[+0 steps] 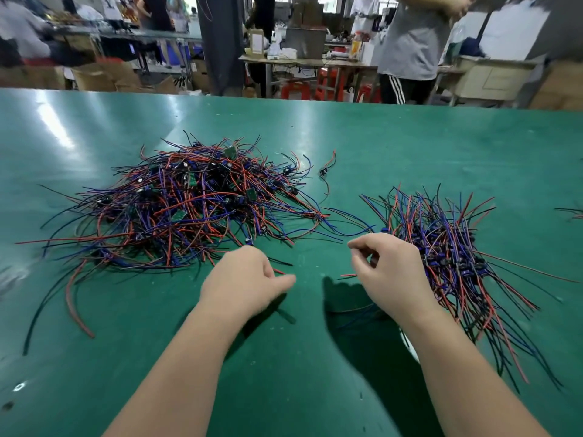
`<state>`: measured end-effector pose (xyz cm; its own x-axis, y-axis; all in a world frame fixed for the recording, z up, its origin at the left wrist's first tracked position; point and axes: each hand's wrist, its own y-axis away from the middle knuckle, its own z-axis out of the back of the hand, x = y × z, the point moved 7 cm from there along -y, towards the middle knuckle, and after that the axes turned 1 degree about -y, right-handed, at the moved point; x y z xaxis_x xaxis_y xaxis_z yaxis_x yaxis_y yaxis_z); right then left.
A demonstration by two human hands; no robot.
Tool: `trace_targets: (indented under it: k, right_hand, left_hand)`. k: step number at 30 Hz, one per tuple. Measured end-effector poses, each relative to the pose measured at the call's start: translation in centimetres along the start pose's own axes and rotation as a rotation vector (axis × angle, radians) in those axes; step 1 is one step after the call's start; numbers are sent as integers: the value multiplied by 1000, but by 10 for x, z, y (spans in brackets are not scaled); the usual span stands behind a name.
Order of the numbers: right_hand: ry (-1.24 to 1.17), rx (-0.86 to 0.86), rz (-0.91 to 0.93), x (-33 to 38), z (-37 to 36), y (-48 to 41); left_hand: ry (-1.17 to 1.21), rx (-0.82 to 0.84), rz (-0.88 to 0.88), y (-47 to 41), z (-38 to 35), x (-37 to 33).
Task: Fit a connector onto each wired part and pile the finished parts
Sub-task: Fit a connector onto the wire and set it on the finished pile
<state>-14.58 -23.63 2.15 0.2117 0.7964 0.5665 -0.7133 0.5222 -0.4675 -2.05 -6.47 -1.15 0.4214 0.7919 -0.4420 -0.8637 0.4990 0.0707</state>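
A big tangled pile of wired parts (189, 203), red, blue and black leads with small green boards, lies left of centre on the green table (299, 373). A second, tidier pile of wired parts (448, 247) lies at the right. My left hand (246, 279) hovers at the near edge of the big pile with fingers curled under; a short red wire tip (279, 272) shows at its fingers, and what they hold is hidden. My right hand (388, 269) sits at the left edge of the right pile, fingers curled, with a red lead (348, 275) poking out and a blue lead (356, 316) beneath its wrist.
One stray wired part (325, 170) lies between the piles toward the back. More wires (572, 212) show at the right edge. Beyond the table's far edge stand a person (410, 42), red stools, cardboard boxes and other workbenches.
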Motion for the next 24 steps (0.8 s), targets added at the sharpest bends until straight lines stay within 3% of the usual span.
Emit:
trace_targets:
  k: [3, 8, 10, 13, 18, 21, 24]
  right_hand:
    - [-14, 12, 3, 1, -1, 0]
    - [-44, 17, 12, 3, -1, 1]
    - [-54, 20, 12, 3, -1, 1]
    - [-67, 10, 7, 2, 1, 1]
    - [-202, 42, -94, -2, -1, 2]
    - [-609, 158, -273, 0, -15, 4]
    - [-1014, 293, -366, 15, -30, 9]
  left_hand:
    - [28, -383, 41, 0, 27, 7]
    - [-239, -296, 37, -15, 9, 19]
    - [-210, -313, 48, -19, 10, 20]
    - [73, -374, 73, -17, 16, 25]
    - [938, -411, -75, -9, 27, 11]
    - [1174, -254, -204, 0, 25, -15]
    - [1287, -9, -208, 11, 8, -36]
